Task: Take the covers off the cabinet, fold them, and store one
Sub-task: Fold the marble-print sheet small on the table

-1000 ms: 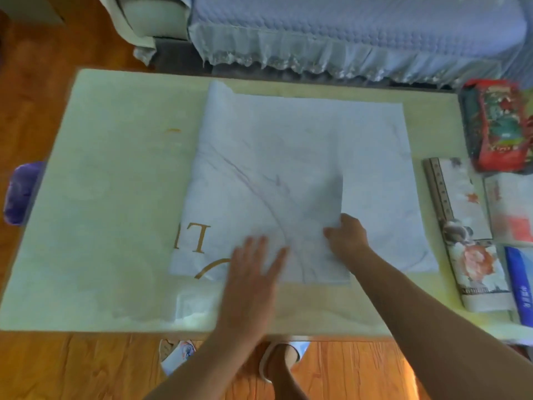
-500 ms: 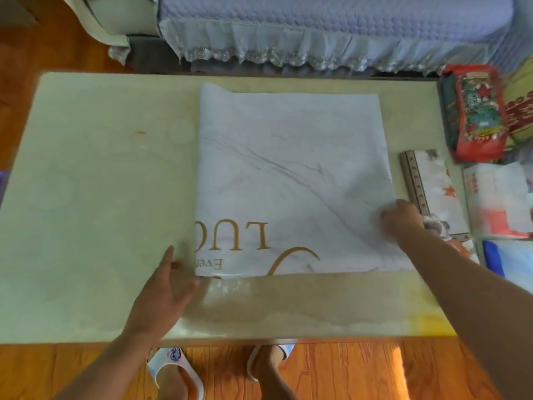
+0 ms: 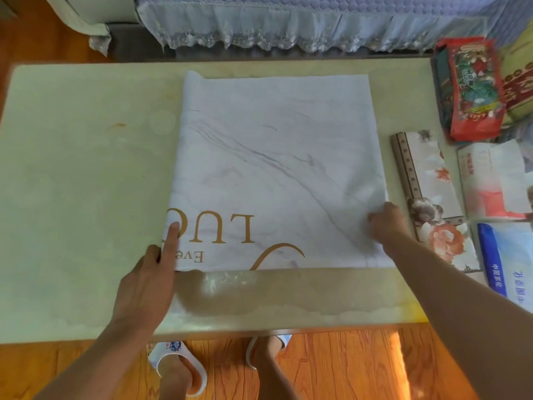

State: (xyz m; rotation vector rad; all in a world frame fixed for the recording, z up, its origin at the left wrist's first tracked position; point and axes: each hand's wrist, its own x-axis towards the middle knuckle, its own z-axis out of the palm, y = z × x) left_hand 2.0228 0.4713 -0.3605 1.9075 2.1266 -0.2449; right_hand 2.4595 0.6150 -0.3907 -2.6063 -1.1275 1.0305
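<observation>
A white marble-print cover (image 3: 277,168) with gold lettering lies folded flat in the middle of the pale table (image 3: 72,183). My left hand (image 3: 147,281) is at its near-left corner, index finger pressed on top of the lettering and the other fingers at the edge. My right hand (image 3: 386,223) is curled on the near-right edge, pinching the fabric there. The cover's near edge runs straight between my two hands. No cabinet or second cover shows.
Along the table's right side lie a floral tissue box (image 3: 429,197), a red packet (image 3: 473,88), a white pack (image 3: 490,180) and a blue-and-white pack (image 3: 510,261). A lace-skirted sofa (image 3: 288,24) runs behind the table. My slippered feet (image 3: 178,365) stand on the wooden floor.
My hands have slid apart from the cover's middle, left to the near-left corner, right to the right edge. The upper layer now reaches the right edge.
</observation>
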